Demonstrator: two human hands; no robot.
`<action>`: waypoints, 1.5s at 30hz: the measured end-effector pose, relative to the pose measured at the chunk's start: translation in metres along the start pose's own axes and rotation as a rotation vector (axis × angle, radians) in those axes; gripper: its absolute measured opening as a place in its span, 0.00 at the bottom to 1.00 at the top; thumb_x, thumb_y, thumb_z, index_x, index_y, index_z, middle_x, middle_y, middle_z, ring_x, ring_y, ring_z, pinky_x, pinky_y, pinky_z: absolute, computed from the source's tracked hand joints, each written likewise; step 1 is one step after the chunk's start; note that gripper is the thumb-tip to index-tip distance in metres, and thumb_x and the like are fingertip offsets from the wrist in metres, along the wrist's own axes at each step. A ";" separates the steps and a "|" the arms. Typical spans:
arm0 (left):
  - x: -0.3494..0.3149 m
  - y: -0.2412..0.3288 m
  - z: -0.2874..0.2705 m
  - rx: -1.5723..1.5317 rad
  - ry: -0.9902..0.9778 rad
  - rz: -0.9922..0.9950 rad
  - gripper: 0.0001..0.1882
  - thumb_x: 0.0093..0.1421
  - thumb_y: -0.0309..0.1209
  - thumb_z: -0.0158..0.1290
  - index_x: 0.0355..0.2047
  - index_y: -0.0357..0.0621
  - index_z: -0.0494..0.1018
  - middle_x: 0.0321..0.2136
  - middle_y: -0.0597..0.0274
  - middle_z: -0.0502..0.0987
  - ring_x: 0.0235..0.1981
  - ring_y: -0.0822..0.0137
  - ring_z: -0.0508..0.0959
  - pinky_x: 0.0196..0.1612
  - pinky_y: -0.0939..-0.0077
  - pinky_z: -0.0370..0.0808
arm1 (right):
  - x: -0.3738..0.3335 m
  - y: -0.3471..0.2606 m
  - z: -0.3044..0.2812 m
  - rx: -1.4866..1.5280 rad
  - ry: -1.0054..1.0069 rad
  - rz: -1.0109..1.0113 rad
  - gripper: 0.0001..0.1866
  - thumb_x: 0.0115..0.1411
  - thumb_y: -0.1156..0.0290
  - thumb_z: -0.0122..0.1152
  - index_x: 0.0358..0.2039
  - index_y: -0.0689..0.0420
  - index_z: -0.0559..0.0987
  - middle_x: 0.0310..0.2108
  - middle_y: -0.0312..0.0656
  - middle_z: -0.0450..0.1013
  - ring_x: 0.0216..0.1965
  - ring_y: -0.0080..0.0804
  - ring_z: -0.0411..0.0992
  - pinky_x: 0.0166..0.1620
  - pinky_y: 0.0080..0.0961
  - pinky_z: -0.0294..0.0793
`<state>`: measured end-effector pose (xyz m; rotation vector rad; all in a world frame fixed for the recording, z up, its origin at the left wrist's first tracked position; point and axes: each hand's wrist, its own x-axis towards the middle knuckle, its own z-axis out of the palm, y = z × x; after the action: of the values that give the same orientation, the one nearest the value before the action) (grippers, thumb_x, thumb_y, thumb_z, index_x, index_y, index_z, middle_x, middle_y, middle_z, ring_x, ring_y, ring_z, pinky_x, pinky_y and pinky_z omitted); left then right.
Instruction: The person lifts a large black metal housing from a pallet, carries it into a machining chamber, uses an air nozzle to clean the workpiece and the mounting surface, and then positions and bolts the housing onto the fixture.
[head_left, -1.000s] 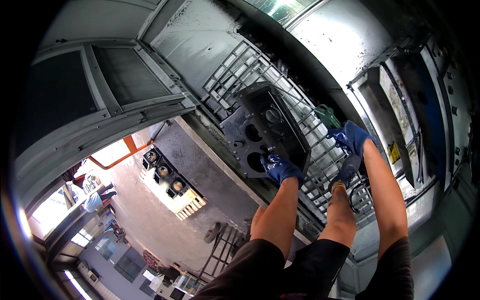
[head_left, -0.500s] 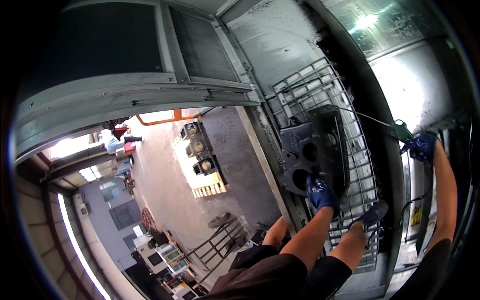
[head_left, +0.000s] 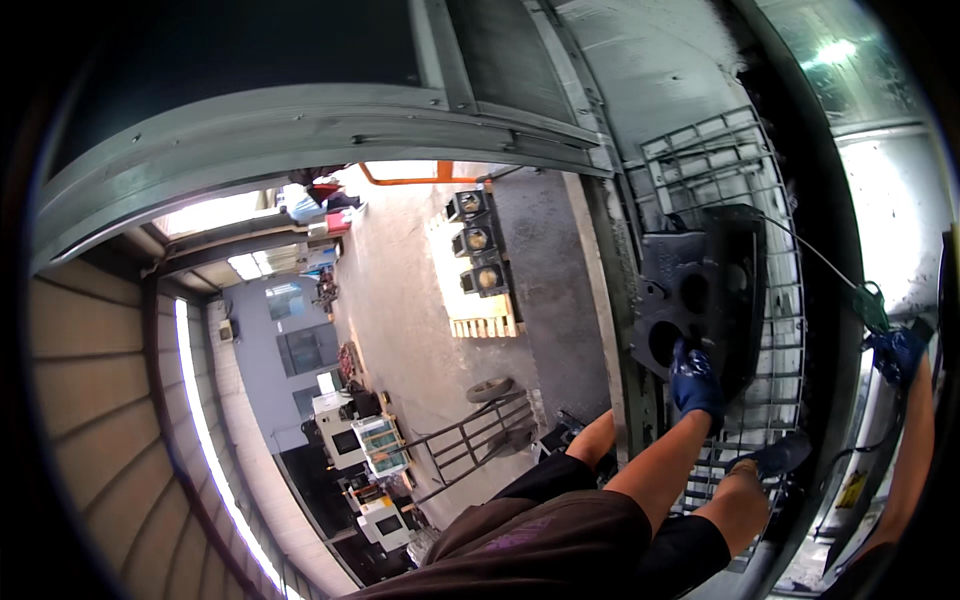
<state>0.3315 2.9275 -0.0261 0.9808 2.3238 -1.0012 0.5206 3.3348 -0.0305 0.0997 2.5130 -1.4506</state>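
Observation:
A dark metal casting [head_left: 672, 275] with large round holes lies on a metal grating. My left hand [head_left: 697, 385], in a blue glove, grips its near edge beside the lower hole; some of the fingertips are hidden. At the far right my right hand [head_left: 898, 355], gloved in blue too, is closed around a green-handled blow gun [head_left: 872, 306]. From it a long thin nozzle runs left to the casting's upper end, where its tip cannot be made out.
The grating [head_left: 790, 325] carries my foot in a dark shoe [head_left: 778, 456]. A metal frame post [head_left: 603, 300] stands left of it. Beyond lie a pallet [head_left: 485, 327] with similar castings, a tyre [head_left: 489, 389], a railing [head_left: 480, 440] and a distant person [head_left: 305, 203].
The whole view has swung, so the scene sits farther right in the picture. Both hands keep their holds, and the casting shows no clear shift on the grating.

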 end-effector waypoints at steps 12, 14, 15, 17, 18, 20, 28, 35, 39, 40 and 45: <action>-0.008 -0.037 -0.044 0.119 -0.173 -0.162 0.19 0.67 0.29 0.30 0.54 0.44 0.64 0.52 0.55 0.69 0.55 0.64 0.67 0.58 0.77 0.62 | 0.025 -0.217 0.052 1.039 0.243 1.148 0.19 0.59 0.55 0.49 0.29 0.60 0.78 0.17 0.38 0.71 0.16 0.22 0.64 0.19 0.25 0.62; -0.011 -0.036 -0.053 0.248 -0.075 -0.056 0.19 0.65 0.33 0.35 0.53 0.48 0.68 0.52 0.59 0.70 0.54 0.65 0.69 0.56 0.76 0.65 | 0.019 -0.242 0.074 1.046 0.379 1.136 0.20 0.53 0.54 0.62 0.28 0.62 0.77 0.18 0.37 0.71 0.18 0.22 0.65 0.23 0.27 0.65; -0.014 -0.036 -0.055 0.311 -0.027 -0.004 0.18 0.64 0.35 0.38 0.52 0.50 0.69 0.51 0.61 0.71 0.53 0.65 0.70 0.55 0.75 0.66 | 0.018 -0.256 0.083 0.979 0.405 1.122 0.22 0.51 0.54 0.67 0.29 0.64 0.77 0.18 0.36 0.71 0.19 0.22 0.65 0.24 0.27 0.66; -0.010 -0.037 -0.050 0.208 -0.082 0.007 0.18 0.66 0.35 0.35 0.51 0.45 0.68 0.50 0.57 0.71 0.51 0.63 0.71 0.53 0.75 0.66 | 0.020 -0.279 0.093 0.562 0.317 1.028 0.22 0.51 0.56 0.67 0.31 0.65 0.76 0.20 0.37 0.72 0.21 0.23 0.66 0.26 0.28 0.68; -0.008 -0.036 -0.048 0.209 -0.083 0.018 0.19 0.67 0.36 0.34 0.51 0.44 0.68 0.49 0.56 0.72 0.50 0.63 0.71 0.53 0.74 0.66 | 0.015 -0.285 0.102 0.553 0.345 1.018 0.21 0.52 0.57 0.67 0.32 0.64 0.76 0.21 0.38 0.73 0.21 0.23 0.67 0.26 0.28 0.68; -0.008 -0.034 -0.047 0.264 -0.060 0.043 0.19 0.67 0.39 0.35 0.50 0.43 0.69 0.49 0.55 0.72 0.49 0.62 0.72 0.52 0.74 0.66 | 0.007 -0.295 0.127 0.529 0.397 0.996 0.20 0.53 0.58 0.66 0.33 0.64 0.76 0.22 0.38 0.74 0.21 0.22 0.67 0.27 0.26 0.68; -0.010 -0.054 -0.022 0.537 0.315 0.234 0.22 0.64 0.44 0.39 0.54 0.48 0.67 0.50 0.58 0.71 0.50 0.63 0.71 0.55 0.72 0.64 | -0.009 -0.410 0.140 0.548 0.545 0.982 0.14 0.56 0.64 0.63 0.37 0.61 0.79 0.20 0.37 0.74 0.21 0.21 0.66 0.29 0.22 0.67; -0.071 -0.181 -0.015 -1.721 0.051 0.111 0.19 0.61 0.41 0.52 0.48 0.42 0.71 0.38 0.63 0.74 0.37 0.74 0.70 0.42 0.77 0.68 | 0.033 -0.382 0.146 0.653 0.547 1.027 0.20 0.57 0.53 0.59 0.30 0.60 0.80 0.19 0.41 0.74 0.16 0.29 0.69 0.22 0.27 0.68; -0.122 -0.284 0.028 -1.665 -0.224 0.066 0.21 0.61 0.47 0.52 0.34 0.37 0.73 0.29 0.62 0.76 0.28 0.74 0.72 0.35 0.77 0.70 | 0.030 -0.323 0.163 0.405 0.470 1.148 0.19 0.57 0.55 0.58 0.26 0.62 0.79 0.18 0.42 0.72 0.16 0.29 0.68 0.22 0.28 0.67; -0.132 -0.309 0.037 -1.570 -0.267 0.011 0.22 0.61 0.48 0.51 0.32 0.38 0.73 0.25 0.62 0.75 0.25 0.73 0.71 0.31 0.77 0.69 | 0.027 -0.327 0.157 0.415 0.484 1.200 0.19 0.57 0.55 0.57 0.25 0.61 0.79 0.18 0.43 0.72 0.16 0.29 0.68 0.22 0.28 0.67; -0.189 -0.425 0.068 -1.349 -0.524 -0.268 0.18 0.60 0.45 0.52 0.28 0.41 0.73 0.13 0.63 0.68 0.14 0.72 0.67 0.19 0.78 0.61 | -0.014 -0.396 0.193 1.003 0.684 0.991 0.11 0.58 0.64 0.57 0.33 0.59 0.78 0.20 0.33 0.72 0.14 0.20 0.62 0.18 0.21 0.57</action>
<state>0.1469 2.5848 0.2377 -0.1365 1.9914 0.3274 0.4976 2.9698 0.2147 1.8989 1.2553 -2.0901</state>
